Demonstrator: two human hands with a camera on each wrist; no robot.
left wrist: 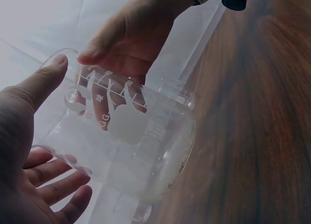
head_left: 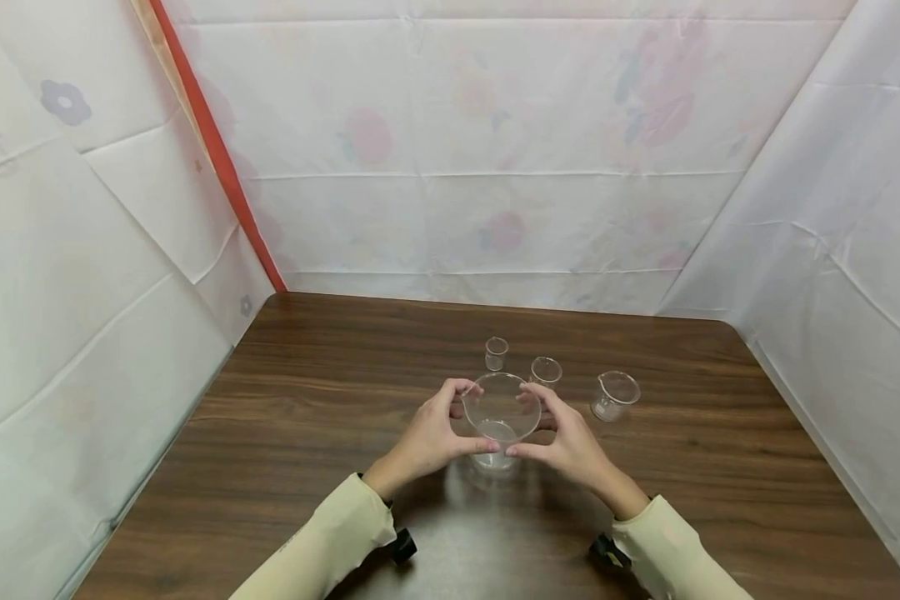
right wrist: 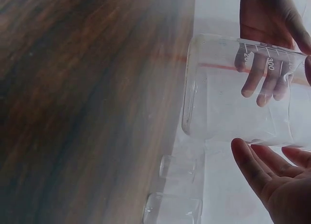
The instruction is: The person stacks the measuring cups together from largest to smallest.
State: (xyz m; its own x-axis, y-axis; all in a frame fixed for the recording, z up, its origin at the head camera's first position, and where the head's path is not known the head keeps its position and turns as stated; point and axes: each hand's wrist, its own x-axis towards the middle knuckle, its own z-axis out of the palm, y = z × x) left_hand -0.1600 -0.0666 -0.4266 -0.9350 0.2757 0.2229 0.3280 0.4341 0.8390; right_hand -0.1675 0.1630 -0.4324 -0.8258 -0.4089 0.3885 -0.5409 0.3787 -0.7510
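Observation:
A large clear glass beaker (head_left: 501,410) with white printed markings stands between my two hands over the dark wooden table. My left hand (head_left: 431,427) holds its left side near the rim, thumb on the near side and fingers round the back. From the right, my right hand (head_left: 572,435) grips it the same way, the two thumbs almost meeting in front. White printed graduations show on the beaker (left wrist: 160,141) in the left wrist view. Its base (right wrist: 188,93) appears close to the tabletop; whether it touches I cannot tell.
Behind the large beaker are a tiny beaker (head_left: 496,354) and a small one (head_left: 546,368), partly hidden by the right hand. A medium beaker (head_left: 615,398) stands further right. White patterned sheets (head_left: 450,225) hang behind and beside the brown table (head_left: 307,375).

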